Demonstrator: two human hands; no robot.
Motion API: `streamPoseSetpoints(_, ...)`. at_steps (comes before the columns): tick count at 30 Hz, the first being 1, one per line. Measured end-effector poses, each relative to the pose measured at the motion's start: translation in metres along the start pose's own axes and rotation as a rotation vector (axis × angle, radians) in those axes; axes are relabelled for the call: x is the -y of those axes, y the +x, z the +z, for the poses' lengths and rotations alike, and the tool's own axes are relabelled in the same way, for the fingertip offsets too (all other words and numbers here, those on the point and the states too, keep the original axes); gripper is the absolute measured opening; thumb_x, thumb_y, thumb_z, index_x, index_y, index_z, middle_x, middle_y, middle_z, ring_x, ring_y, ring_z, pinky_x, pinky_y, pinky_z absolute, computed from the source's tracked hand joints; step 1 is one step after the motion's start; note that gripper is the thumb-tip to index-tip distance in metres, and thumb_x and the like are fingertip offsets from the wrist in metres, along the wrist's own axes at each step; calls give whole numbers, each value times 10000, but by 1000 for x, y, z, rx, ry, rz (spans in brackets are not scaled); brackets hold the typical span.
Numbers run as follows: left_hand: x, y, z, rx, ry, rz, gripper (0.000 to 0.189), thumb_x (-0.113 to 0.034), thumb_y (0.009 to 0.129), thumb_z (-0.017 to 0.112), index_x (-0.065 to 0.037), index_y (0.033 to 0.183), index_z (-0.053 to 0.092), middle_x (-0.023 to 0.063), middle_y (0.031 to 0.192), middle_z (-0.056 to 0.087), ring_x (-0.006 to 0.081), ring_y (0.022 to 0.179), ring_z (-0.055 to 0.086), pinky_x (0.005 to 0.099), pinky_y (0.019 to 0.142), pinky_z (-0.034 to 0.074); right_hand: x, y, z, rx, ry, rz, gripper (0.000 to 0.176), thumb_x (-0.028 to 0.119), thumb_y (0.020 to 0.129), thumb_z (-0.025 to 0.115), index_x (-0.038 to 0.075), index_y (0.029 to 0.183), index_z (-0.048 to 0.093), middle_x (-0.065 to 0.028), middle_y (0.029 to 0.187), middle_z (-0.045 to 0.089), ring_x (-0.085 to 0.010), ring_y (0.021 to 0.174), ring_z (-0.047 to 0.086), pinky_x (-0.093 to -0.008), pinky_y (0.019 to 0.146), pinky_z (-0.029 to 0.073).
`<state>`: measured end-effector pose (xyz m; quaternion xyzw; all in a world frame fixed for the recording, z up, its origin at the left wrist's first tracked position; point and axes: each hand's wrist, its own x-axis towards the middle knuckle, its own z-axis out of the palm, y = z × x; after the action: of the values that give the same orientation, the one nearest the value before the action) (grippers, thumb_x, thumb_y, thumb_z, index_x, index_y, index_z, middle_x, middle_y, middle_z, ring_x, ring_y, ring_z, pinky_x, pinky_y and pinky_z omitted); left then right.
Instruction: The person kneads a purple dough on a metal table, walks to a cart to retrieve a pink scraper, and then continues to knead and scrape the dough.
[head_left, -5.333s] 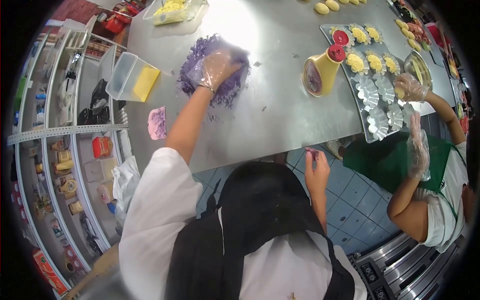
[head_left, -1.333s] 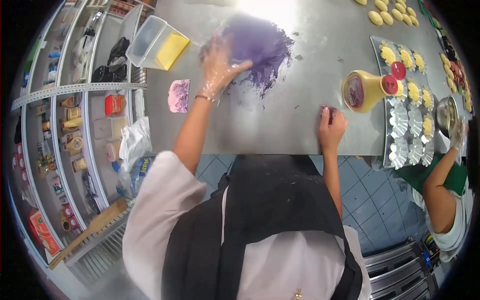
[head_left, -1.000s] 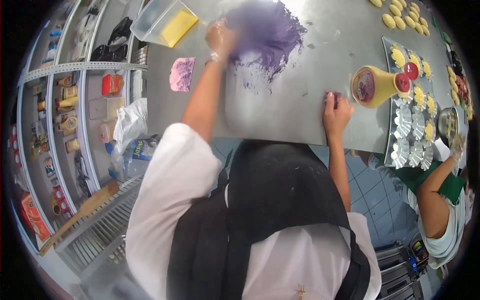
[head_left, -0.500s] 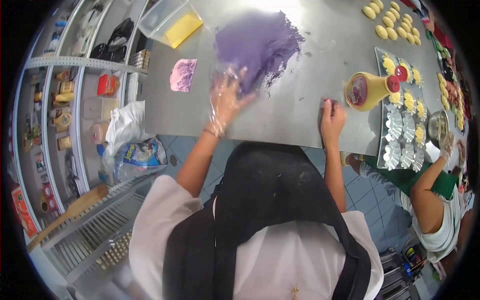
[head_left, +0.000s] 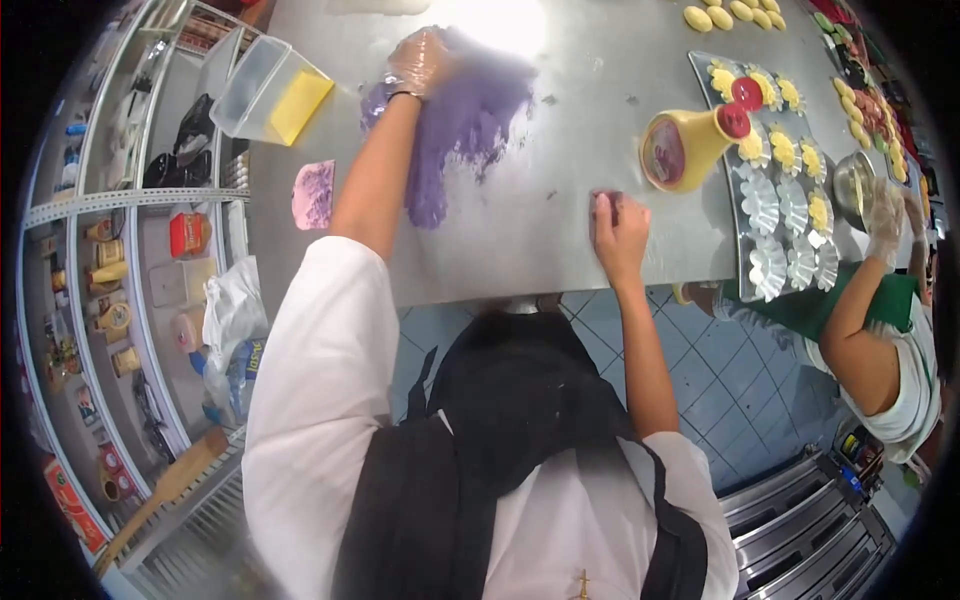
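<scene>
My left hand [head_left: 420,62], in a clear plastic glove, bears down on the far side of a smeared mass of purple dough [head_left: 465,125] on the metal table. Its fingers look curled together over the dough, and their tips are hidden. Near the table's front edge rests my bare right hand [head_left: 622,230], closed in a loose fist with the thumb on top; nothing shows in it. A pink dough scraper [head_left: 314,195], stained purple, lies left of my left forearm. Closest to my right hand stands a yellow bottle [head_left: 685,150] with a red cap.
At the back left, a clear container [head_left: 248,92] holds something yellow. A tray [head_left: 742,235] on the right carries fluted tart tins, several with yellow filling. Oval yellow pieces [head_left: 715,17] lie farther back. A co-worker's gloved hand [head_left: 885,222] is by a metal bowl [head_left: 853,190].
My left hand has gone from the dough's near edge, fingers spread, to its far side. The dough now stretches nearer in a streak. The view has shifted; my right fist stays on the table.
</scene>
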<state>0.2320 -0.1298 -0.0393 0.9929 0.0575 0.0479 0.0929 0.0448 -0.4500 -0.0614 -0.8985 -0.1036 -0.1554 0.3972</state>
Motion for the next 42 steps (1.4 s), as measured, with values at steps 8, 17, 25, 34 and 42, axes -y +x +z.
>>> streamPoseSetpoints(8,-37,-226,-57,-33,-202,57,470,-440,674,682,25,656,614,218,648,589,363,656,593,424,616,473,-2,-3,-3,-53,27,-17,208,212,878,525,46,813,632,-104,706,603,-258,663,546,-360,696,373)
streamPoseSetpoints(17,-67,-232,-201,-321,-1,402,362,-393,729,712,-36,710,653,160,615,588,309,575,587,379,523,455,-1,7,0,-27,54,59,181,204,872,531,63,804,622,-86,715,603,-252,656,542,-367,686,361)
streamPoseSetpoints(25,-104,-54,-263,-469,166,629,637,-431,797,615,-69,1293,446,191,1296,442,330,1180,411,407,1009,296,-8,6,-1,-25,59,87,200,207,879,529,51,808,632,-80,699,610,-231,636,540,-340,692,370)
streamPoseSetpoints(34,-6,-119,-57,24,112,524,1089,-659,538,711,-226,1425,251,206,1471,168,428,1264,325,504,1000,340,1,12,-7,-14,82,55,160,182,841,568,63,737,588,-64,673,572,-236,638,523,-349,680,349)
streamPoseSetpoints(42,-73,-31,-15,-53,262,234,1092,-652,503,737,-227,1404,292,211,1438,244,416,1237,378,486,1005,341,10,26,2,0,-41,106,173,161,827,589,51,696,560,-70,635,520,-254,619,486,-355,675,346)
